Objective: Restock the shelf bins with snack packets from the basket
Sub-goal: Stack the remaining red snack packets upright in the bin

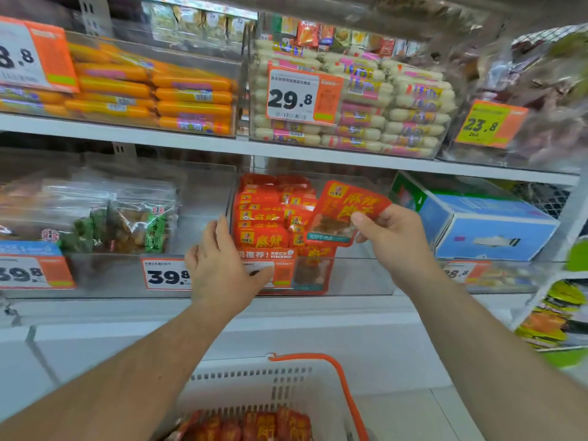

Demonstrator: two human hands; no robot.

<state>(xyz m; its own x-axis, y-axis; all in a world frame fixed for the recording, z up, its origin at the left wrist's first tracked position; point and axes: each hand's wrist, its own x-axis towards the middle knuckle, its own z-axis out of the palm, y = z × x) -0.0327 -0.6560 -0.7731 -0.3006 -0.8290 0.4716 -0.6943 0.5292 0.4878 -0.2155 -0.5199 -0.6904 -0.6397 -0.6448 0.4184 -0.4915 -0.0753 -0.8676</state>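
Note:
My right hand (393, 238) pinches a red snack packet (345, 211) by its lower right corner, holding it tilted above the clear shelf bin (359, 276) on the lower shelf. A stack of the same red packets (270, 214) fills the left part of that bin. My left hand (222, 265) grips the bin's front left edge, thumb over the price label, fingers straight up against the stack's left side. Below, the white basket (254, 386) with an orange handle (343, 386) holds several more red packets (254, 426).
A bin of clear-bagged snacks (105, 218) stands left of the red packets, a blue carton (486, 224) to the right. The upper shelf carries orange sausages (152, 90), white sausages (381, 103) and dark bagged goods (541, 90). Hanging yellow-green packs (556, 316) fill the far right.

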